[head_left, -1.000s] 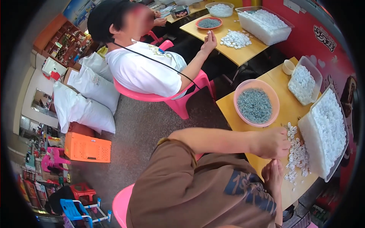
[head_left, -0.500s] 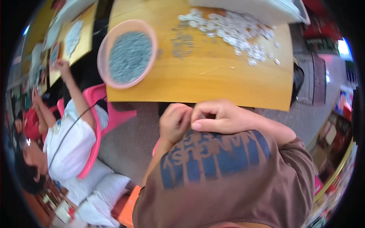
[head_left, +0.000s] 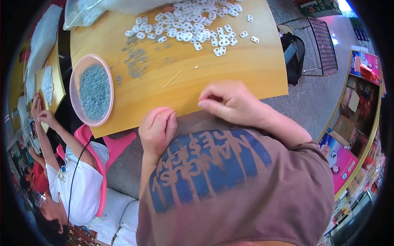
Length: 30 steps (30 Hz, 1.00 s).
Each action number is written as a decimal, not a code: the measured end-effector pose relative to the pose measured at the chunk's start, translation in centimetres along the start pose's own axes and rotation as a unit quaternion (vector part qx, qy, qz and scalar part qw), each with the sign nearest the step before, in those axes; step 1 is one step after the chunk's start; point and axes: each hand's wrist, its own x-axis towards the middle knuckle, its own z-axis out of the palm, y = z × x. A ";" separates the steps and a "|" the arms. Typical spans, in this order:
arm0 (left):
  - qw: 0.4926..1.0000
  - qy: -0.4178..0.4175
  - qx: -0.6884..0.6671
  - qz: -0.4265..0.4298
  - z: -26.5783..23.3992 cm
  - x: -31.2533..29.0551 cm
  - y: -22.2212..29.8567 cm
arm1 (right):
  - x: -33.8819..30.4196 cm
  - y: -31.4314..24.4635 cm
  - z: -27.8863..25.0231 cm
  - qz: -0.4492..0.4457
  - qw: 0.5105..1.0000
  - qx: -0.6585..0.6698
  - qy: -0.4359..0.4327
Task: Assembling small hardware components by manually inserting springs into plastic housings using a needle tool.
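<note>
My left hand (head_left: 157, 130) is closed at the table's near edge, its fingers curled in; anything inside is hidden. To its right, my right hand (head_left: 230, 102) hovers by the same edge with thumb and forefinger pinched together; whatever they may grip is too small to make out. Beyond the hands, a thin wooden stick like a toothpick (head_left: 172, 80) lies on the table, with a tiny white bit (head_left: 196, 67) near it. Farther off spread many small white plastic pieces with two holes (head_left: 186, 27). Loose small grey slivers (head_left: 135, 61) lie left of them.
On the wooden table (head_left: 246, 78), a pink bowl (head_left: 75, 88) full of grey slivers stands at the left. A white bag (head_left: 119, 5) lies at the far edge. A person in white (head_left: 80, 186) sits left on a pink chair (head_left: 102, 197). Boxes fill a shelf (head_left: 344, 123) at right.
My hands, close together before, are now apart, the right one farther right and over the table edge. The view has turned, so the table and bowl appear farther left.
</note>
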 end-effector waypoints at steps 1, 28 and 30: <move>1.000 -0.018 -0.001 -0.005 -0.1 0.3 0.0 | 0.0 0.6 -0.7 -0.011 0.998 -0.025 0.058; 0.974 -0.021 0.153 0.164 6.5 12.4 -0.3 | 0.8 4.1 -4.6 -0.044 0.962 0.008 0.269; 0.962 -0.034 0.182 0.200 6.3 12.9 -0.4 | 0.9 4.1 -4.5 -0.045 0.962 0.004 0.270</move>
